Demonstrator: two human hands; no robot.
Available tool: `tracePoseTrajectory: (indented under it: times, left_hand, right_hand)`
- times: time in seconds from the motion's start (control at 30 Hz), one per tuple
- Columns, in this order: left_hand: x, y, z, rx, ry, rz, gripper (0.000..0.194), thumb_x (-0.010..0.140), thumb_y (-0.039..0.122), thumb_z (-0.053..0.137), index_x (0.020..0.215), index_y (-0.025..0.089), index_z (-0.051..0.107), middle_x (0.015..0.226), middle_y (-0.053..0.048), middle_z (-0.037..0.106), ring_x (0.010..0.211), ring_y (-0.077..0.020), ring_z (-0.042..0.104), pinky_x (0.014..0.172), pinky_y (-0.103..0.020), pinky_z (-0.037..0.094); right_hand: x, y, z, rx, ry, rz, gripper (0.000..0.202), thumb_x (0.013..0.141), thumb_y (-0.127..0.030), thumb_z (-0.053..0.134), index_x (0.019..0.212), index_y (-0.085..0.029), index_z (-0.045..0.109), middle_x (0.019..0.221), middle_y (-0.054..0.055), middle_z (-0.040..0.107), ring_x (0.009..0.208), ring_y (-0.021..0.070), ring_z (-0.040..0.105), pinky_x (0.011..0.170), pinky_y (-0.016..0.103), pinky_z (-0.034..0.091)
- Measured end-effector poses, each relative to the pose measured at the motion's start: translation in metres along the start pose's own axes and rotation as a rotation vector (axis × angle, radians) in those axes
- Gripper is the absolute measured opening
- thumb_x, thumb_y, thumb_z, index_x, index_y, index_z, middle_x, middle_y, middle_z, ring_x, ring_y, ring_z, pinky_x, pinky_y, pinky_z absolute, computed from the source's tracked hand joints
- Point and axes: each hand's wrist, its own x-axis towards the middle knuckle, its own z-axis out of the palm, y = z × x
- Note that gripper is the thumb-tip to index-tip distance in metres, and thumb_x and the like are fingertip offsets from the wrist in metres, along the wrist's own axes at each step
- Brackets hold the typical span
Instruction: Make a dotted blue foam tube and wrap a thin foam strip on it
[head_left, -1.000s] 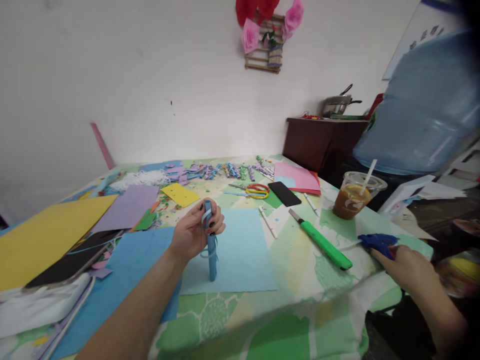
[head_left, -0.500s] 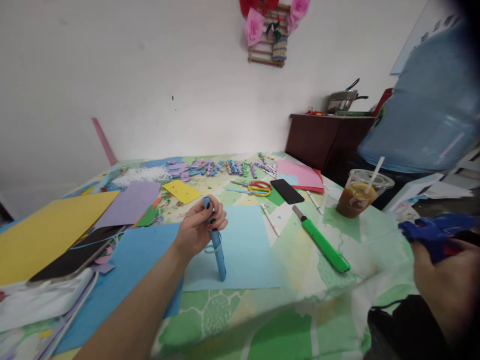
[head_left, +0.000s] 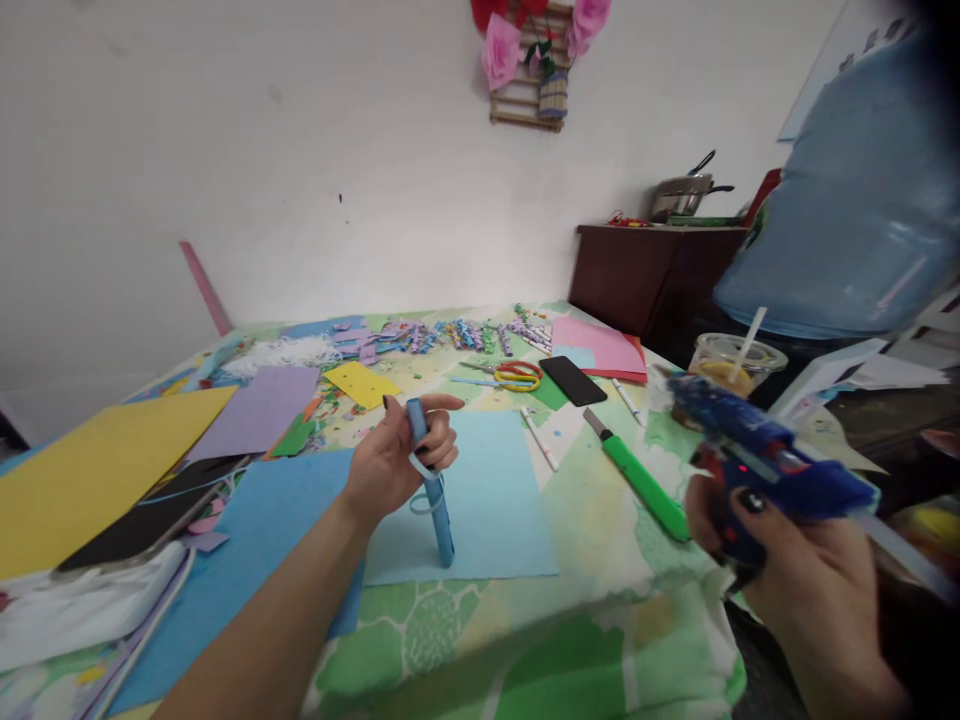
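Observation:
My left hand (head_left: pixel 401 450) is wrapped round a blue paper tube (head_left: pixel 441 525) that stands nearly upright over a light blue sheet (head_left: pixel 499 500). A thin pale blue paper strip (head_left: pixel 424 503) curls loosely about the tube, and my index finger points out to the right. At the right, my right hand (head_left: pixel 802 570) grips a dark blue hot glue gun (head_left: pixel 780 455), its nozzle toward the upper left and a small red light showing. A clear glue stick (head_left: pixel 904 555) sticks out of its back. A green utility knife (head_left: pixel 645 485) with its blade out lies between the hands.
Scissors (head_left: pixel 517 376), a black phone (head_left: pixel 573 380) and a white pen (head_left: pixel 540 440) lie behind. A drink cup (head_left: pixel 739 350) stands partly behind the glue gun. Coloured sheets (head_left: pixel 112 450) cover the left side; curled strips (head_left: pixel 465 335) lie at the back. A water jug (head_left: pixel 832 220) stands right.
My right hand has brought the glue gun in from the right edge, up and left, in front of the cup. My left index finger has straightened; the tube stays nearly in place.

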Motion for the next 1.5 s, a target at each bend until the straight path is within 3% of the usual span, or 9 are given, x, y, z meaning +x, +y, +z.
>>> tracePoseTrajectory:
  times: [0.07, 0.13, 0.27, 0.47, 0.67, 0.87, 1.5]
  left_hand:
    - [0.0, 0.001, 0.001, -0.014, -0.01, -0.009, 0.053, 0.093, 0.052, 0.042, 0.105, 0.007, 0.067, 0.056, 0.006, 0.026, 0.043, -0.0061, 0.023, 0.044, -0.02, 0.027]
    - [0.0, 0.002, 0.002, -0.024, -0.026, -0.018, 0.054, 0.095, 0.051, 0.038, 0.105, 0.007, 0.067, 0.054, 0.007, 0.024, 0.041, -0.0055, 0.019, 0.042, -0.019, 0.025]
    - [-0.001, 0.001, 0.004, -0.044, -0.056, -0.027, 0.055, 0.095, 0.051, 0.036, 0.104, 0.007, 0.067, 0.053, 0.007, 0.023, 0.04, -0.0046, 0.016, 0.04, -0.017, 0.023]
    - [-0.002, -0.002, 0.01, -0.041, -0.042, -0.038, 0.055, 0.096, 0.052, 0.035, 0.1, 0.007, 0.067, 0.051, 0.008, 0.022, 0.039, -0.0038, 0.017, 0.04, -0.016, 0.024]
    - [-0.003, -0.003, 0.013, 0.002, 0.029, -0.071, 0.057, 0.093, 0.056, 0.038, 0.097, 0.007, 0.068, 0.051, 0.007, 0.025, 0.037, -0.0027, 0.018, 0.039, -0.017, 0.024]
    - [-0.002, -0.004, 0.015, -0.006, -0.017, -0.07, 0.053, 0.09, 0.056, 0.046, 0.096, 0.009, 0.07, 0.051, 0.008, 0.024, 0.038, -0.0031, 0.018, 0.04, -0.017, 0.022]
    - [-0.002, -0.005, 0.014, -0.029, -0.052, -0.064, 0.054, 0.091, 0.055, 0.042, 0.097, 0.009, 0.07, 0.05, 0.009, 0.022, 0.039, -0.0039, 0.017, 0.04, -0.016, 0.022]
  right_hand:
    - [-0.005, -0.012, 0.026, 0.24, -0.065, 0.02, 0.024, 0.092, -0.042, 0.045, 0.099, -0.022, 0.057, 0.063, 0.003, 0.055, 0.048, 0.0161, 0.046, 0.045, 0.031, 0.033]
    - [-0.007, -0.02, 0.048, 0.318, -0.203, 0.015, 0.027, 0.095, -0.041, 0.041, 0.094, -0.021, 0.058, 0.057, 0.002, 0.055, 0.047, 0.0156, 0.044, 0.044, 0.03, 0.032]
    - [-0.006, -0.026, 0.077, 0.327, -0.352, -0.055, 0.021, 0.096, -0.038, 0.042, 0.102, -0.021, 0.053, 0.057, -0.002, 0.053, 0.049, 0.0134, 0.046, 0.047, 0.028, 0.037]
    - [0.0, -0.025, 0.097, 0.142, -0.454, -0.089, 0.015, 0.094, -0.037, 0.045, 0.095, -0.022, 0.051, 0.067, -0.001, 0.053, 0.06, 0.0143, 0.049, 0.057, 0.029, 0.042]
    - [0.004, -0.032, 0.108, 0.033, -0.449, -0.14, 0.015, 0.092, -0.035, 0.048, 0.096, -0.022, 0.053, 0.073, 0.001, 0.055, 0.06, 0.0142, 0.049, 0.055, 0.028, 0.039]
    - [0.003, -0.027, 0.109, 0.017, -0.451, -0.147, 0.016, 0.093, -0.037, 0.046, 0.096, -0.022, 0.051, 0.071, 0.001, 0.054, 0.059, 0.0146, 0.048, 0.055, 0.028, 0.039]
    - [0.006, -0.028, 0.11, -0.039, -0.435, -0.211, 0.01, 0.092, -0.03, 0.047, 0.092, -0.02, 0.05, 0.07, 0.0, 0.054, 0.058, 0.012, 0.049, 0.053, 0.024, 0.039]
